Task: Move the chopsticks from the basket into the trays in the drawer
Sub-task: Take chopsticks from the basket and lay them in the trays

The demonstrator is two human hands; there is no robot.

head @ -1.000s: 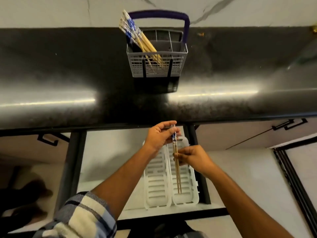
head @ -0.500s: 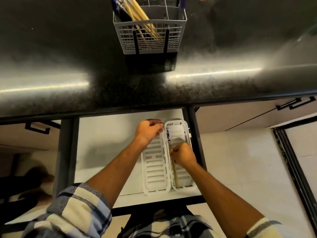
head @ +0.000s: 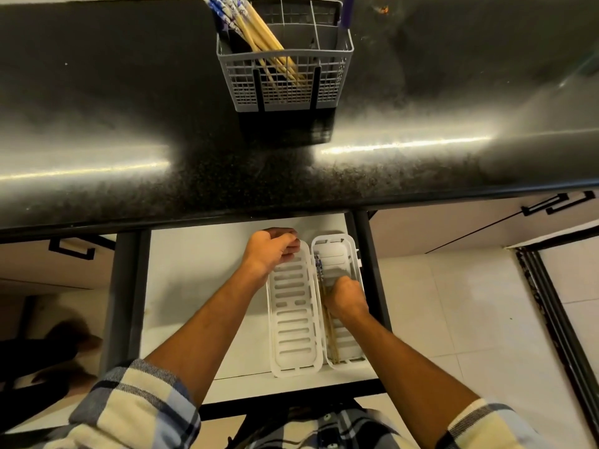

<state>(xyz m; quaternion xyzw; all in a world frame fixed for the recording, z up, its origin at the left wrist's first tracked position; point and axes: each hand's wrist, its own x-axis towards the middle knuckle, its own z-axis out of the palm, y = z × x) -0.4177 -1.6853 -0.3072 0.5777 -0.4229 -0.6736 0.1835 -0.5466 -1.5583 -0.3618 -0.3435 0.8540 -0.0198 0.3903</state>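
A grey basket (head: 285, 92) stands on the black counter and holds several wooden chopsticks (head: 259, 34) with blue-and-white tops, leaning left. In the open drawer (head: 201, 286) lie two white slotted trays side by side, the left tray (head: 293, 319) and the right tray (head: 337, 254). A pair of chopsticks (head: 319, 270) lies along the left side of the right tray. My right hand (head: 345, 298) rests low in that tray, fingers curled on the pair. My left hand (head: 270, 251) sits at the far end of the left tray, fingers bent over its rim.
The black counter (head: 129, 140) overhangs the drawer's back. Dark drawer rails (head: 372, 270) run along both sides. Closed cabinet fronts with black handles (head: 551, 204) flank the drawer. Tiled floor (head: 453, 319) lies to the right.
My right hand has lowered the pair of chopsticks from above the tray down into the right tray. My left hand let go of their tops and moved to the left tray's far end.
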